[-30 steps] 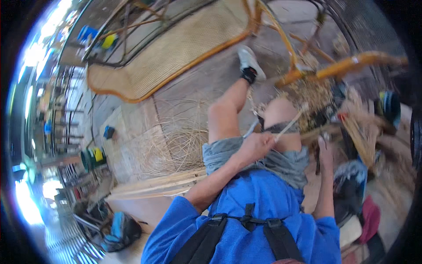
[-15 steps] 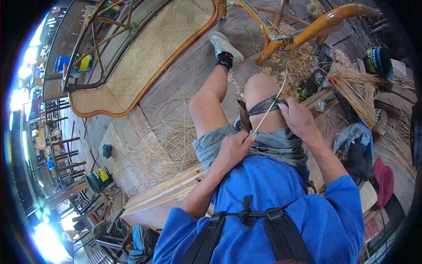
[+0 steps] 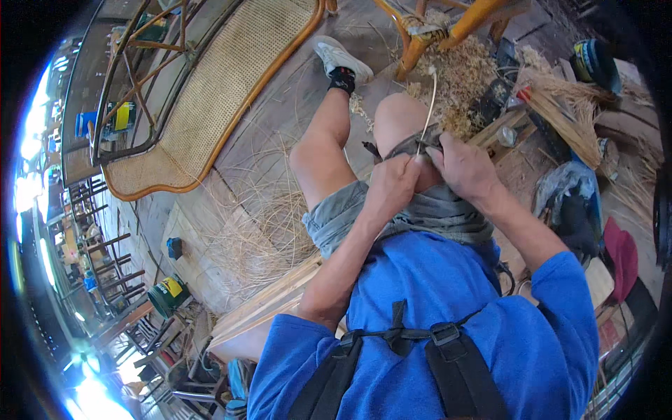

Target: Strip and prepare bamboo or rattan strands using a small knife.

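A thin pale cane strip rises from my thigh toward the wood shavings, its far end loose in the air. My left hand is closed with a pinch on the strip's lower end, just above the thigh. Right beside it, my right hand is closed over the same leg, its thumb close to the strip. What the right fingers hold is hidden. A dark cloth band wraps that leg above the knee, under the strip and the hands.
Loose cane strips litter the floor at the left. Beyond lies a woven cane panel with a curved wooden rim. A bent-cane furniture leg stands ahead by shavings. To the right are a strip bundle and dark bucket.
My left hand has moved forward and right along the strip, up next to my right hand. The right hand has shifted slightly left, and the strip now stands steeper; the view has shifted too.
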Demonstrator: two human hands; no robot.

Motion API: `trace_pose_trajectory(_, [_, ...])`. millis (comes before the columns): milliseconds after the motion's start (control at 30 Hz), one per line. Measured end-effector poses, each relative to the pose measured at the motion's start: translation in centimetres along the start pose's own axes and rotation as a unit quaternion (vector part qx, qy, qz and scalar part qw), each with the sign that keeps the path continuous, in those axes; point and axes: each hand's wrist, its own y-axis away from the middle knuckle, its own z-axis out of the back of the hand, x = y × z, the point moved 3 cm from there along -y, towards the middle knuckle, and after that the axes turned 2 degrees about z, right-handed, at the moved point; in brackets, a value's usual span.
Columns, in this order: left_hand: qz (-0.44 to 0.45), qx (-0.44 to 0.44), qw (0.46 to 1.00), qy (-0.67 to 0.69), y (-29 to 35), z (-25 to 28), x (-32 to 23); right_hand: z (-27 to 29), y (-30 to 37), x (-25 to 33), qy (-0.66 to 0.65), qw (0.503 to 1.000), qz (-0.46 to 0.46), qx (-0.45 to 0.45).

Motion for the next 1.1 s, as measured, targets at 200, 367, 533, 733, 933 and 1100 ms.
trace_pose_trajectory(200, [0.169, 0.143, 0.974, 0.052, 13.6, 6.2, 5.2, -0.5, -0.8, -0.5, 0.033, 0.999, -0.031, 0.024])
trace_pose_trajectory(367, [0.322, 0.152, 0.925, 0.135, 26.4, 10.6, 9.4, -0.3, -0.9, -1.4, -0.055, 0.996, -0.067, 0.030])
trace_pose_trajectory(533, [0.228, 0.068, 0.954, 0.180, 21.8, 8.8, 6.4, 0.5, -0.5, -5.5, -0.242, 0.965, 0.011, -0.097])
trace_pose_trajectory(733, [0.041, 0.036, 0.998, 0.043, 4.8, 2.5, 0.9, 2.3, 0.6, -6.0, -0.338, 0.918, -0.205, 0.026])
trace_pose_trajectory(933, [-0.075, -0.002, 0.996, -0.039, -1.8, -1.4, -1.6, 0.5, 0.7, -1.2, -0.063, 0.995, -0.083, -0.002])
trace_pose_trajectory(1100, [-0.014, 0.105, 0.994, 0.015, 6.4, 2.1, 2.5, -0.2, 0.9, -0.3, 0.050, 0.998, -0.017, -0.041])
